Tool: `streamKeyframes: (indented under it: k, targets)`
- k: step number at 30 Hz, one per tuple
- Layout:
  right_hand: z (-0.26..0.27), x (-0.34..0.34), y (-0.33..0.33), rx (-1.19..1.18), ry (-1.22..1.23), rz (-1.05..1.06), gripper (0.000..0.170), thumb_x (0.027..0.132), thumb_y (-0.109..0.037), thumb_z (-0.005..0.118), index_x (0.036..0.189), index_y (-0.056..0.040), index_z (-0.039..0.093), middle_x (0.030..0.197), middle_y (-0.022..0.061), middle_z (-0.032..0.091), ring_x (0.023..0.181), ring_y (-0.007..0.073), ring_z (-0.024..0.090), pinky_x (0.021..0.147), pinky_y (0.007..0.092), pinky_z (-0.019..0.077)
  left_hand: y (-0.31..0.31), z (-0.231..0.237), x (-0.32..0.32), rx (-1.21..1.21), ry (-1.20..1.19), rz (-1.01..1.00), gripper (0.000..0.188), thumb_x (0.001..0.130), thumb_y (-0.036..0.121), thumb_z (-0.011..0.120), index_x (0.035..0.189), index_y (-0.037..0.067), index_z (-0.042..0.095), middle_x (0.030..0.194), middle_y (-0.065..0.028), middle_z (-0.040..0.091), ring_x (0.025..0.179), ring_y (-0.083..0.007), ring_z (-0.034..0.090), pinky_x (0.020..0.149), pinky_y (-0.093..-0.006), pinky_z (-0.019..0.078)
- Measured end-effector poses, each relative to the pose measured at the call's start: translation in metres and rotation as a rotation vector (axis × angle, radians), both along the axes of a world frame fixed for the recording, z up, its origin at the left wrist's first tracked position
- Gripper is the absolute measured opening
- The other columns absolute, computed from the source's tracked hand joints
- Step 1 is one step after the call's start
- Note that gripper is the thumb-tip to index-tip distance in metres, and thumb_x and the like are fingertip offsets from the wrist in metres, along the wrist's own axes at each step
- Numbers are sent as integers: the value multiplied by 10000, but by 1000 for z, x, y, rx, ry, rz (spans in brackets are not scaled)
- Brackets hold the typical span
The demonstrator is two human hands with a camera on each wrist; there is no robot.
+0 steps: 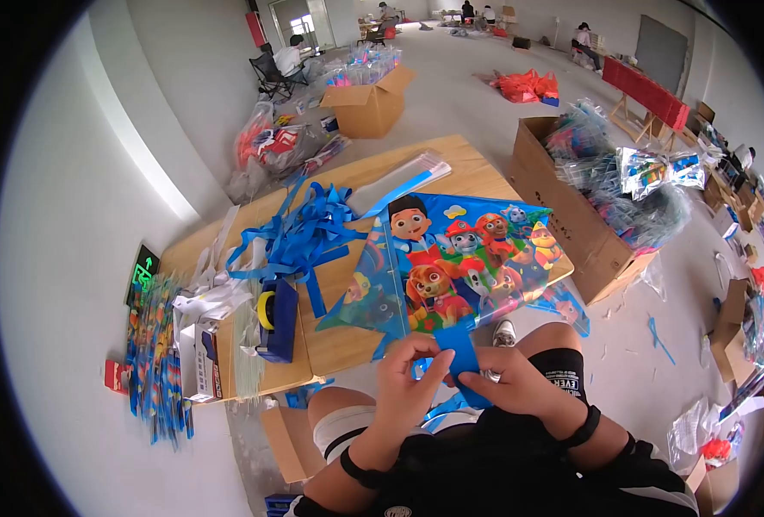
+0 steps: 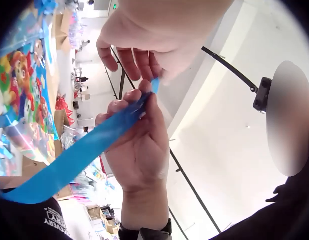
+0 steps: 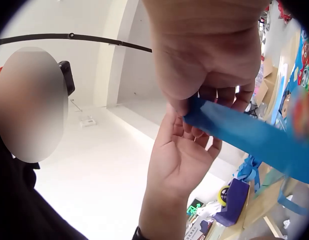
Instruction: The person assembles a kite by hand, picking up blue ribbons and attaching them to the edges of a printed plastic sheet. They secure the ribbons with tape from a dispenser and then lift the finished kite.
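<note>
In the head view a blue strip [image 1: 458, 351] hangs below a shiny sheet printed with cartoon dogs [image 1: 464, 258]. The left hand [image 1: 406, 379] pinches the strip's left side between thumb and fingers. At its right side the right hand [image 1: 515, 379] pinches it too, the two hands close together. Seen from the left wrist, the strip [image 2: 79, 150] runs from the fingertips toward the sheet [image 2: 24, 90]. In the right wrist view the right thumb presses the strip [image 3: 239, 127] against the fingers.
Blue ribbons [image 1: 309, 228] lie heaped on the wooden table [image 1: 477, 164], near a blue tape dispenser [image 1: 279, 319] and clear bags [image 1: 412, 181]. A big carton [image 1: 563, 207] full of packets stands right of the table; another carton [image 1: 369, 108] stands behind it.
</note>
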State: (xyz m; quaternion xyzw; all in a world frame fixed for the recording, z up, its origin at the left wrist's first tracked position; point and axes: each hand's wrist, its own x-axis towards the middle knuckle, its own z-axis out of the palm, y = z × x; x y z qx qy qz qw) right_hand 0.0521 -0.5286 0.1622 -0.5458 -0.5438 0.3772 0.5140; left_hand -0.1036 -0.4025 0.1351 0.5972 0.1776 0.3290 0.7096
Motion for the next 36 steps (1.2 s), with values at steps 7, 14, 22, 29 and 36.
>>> streamKeyframes:
  k: [7,14,22,29,36]
  targets:
    - [-17,-3,7,-29,86,-250,124,932,-77,714,970,23,651,886,52,672,885,116,640,796,287,507,-3,-13,-4,205,81,59,137,892,76,753,906,5,636,897,-47,653,875,-109,640,770,-246,486]
    - [-47,2,7,-98,150,-302,137,927,-74,726,916,29,635,838,36,643,856,99,637,780,265,509,18,-45,-15,-2,-26,138,242,918,0,691,1136,40,594,1250,-90,594,1025,-135,629,929,-275,500]
    - [-134,39,-36,-213,189,-463,94,930,-58,710,918,-13,628,810,0,612,757,63,574,684,220,456,130,-79,-128,-106,-136,757,377,904,-96,617,1254,33,568,1301,-61,541,926,-85,566,735,-185,432]
    - [-179,54,-53,-354,246,-573,77,957,-78,674,913,-41,624,784,-12,594,719,85,573,675,222,458,175,-108,-198,-73,25,922,361,900,-88,607,1242,20,571,1346,-97,562,1049,-138,591,925,-260,494]
    - [-188,58,-54,-347,409,-607,95,974,-93,659,899,-53,616,770,-18,586,708,83,562,678,227,458,217,-128,-222,375,336,993,197,952,34,592,1139,-7,640,1404,-178,571,1164,-204,625,930,-289,487]
